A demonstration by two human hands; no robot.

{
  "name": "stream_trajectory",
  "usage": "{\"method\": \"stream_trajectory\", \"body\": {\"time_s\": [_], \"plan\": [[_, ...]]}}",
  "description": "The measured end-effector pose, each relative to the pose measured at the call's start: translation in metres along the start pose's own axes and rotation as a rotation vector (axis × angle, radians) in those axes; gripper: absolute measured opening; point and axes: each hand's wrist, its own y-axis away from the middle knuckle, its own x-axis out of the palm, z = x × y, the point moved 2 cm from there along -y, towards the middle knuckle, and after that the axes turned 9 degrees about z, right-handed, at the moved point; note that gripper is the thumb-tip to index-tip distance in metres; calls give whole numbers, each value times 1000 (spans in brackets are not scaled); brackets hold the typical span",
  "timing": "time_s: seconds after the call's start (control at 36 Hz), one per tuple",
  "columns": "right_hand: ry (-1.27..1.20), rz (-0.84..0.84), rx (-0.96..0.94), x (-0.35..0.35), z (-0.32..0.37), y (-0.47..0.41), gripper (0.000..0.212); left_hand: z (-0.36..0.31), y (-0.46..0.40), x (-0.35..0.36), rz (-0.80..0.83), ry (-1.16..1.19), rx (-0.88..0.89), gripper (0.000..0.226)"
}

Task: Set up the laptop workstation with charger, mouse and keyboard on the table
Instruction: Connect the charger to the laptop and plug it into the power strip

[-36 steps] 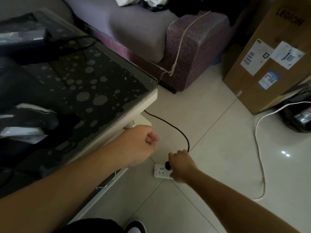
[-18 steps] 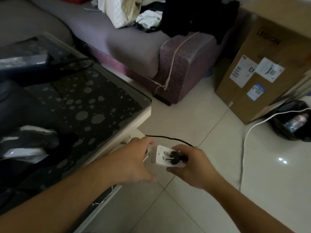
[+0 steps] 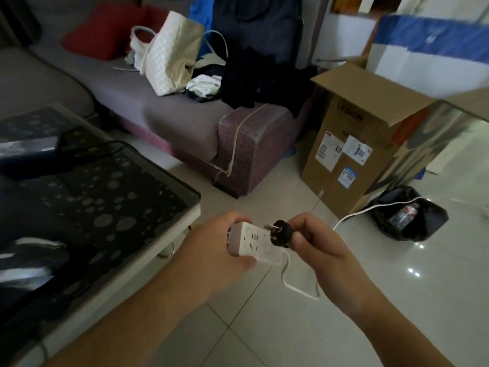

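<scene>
My left hand grips a white power strip lifted above the floor, sockets facing up. My right hand pinches the charger's black plug; its metal prongs point at the strip's sockets and sit just clear of them. The strip's white cable loops down under my right hand. On the dark glass table at left lies the charger brick with its black cord running off it. A dark object with white stripes lies on the table's near left.
A purple sofa piled with bags and clothes stands behind the table. A brown cardboard box stands at right, a black bin bag with a bottle beside it, white cable trailing there. Pale tiled floor lies below my hands.
The power strip came up off the floor into my left hand. My right hand pulled the black plug back, so the prongs now show outside the sockets. The view tilted upward.
</scene>
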Motion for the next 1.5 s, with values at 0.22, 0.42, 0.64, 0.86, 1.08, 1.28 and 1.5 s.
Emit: {"method": "stream_trajectory", "body": {"time_s": [0.22, 0.42, 0.64, 0.86, 1.08, 1.28, 1.5], "plan": [[359, -102, 28, -14, 8, -2, 28, 1, 8, 5, -58, -5, 30, 59], [732, -129, -57, 2, 23, -10, 29, -1, 9, 4, -114, -6, 46, 62], [765, -231, -131, 20, 26, -11, 27, 0, 9, -1, -177, 5, 32, 68], [831, -196, -137, 27, 24, -11, 30, 1, 11, -2, -207, -63, 12, 70], [840, -203, -192, 33, 23, -13, 29, -3, 14, -4, -209, -69, -27, 77], [729, -114, -189, 34, 18, -17, 27, -1, 18, -7, -192, -137, -52, 77], [639, -120, -162, 24, 14, -20, 27, -5, 17, 0, -172, -184, -7, 72]]}}
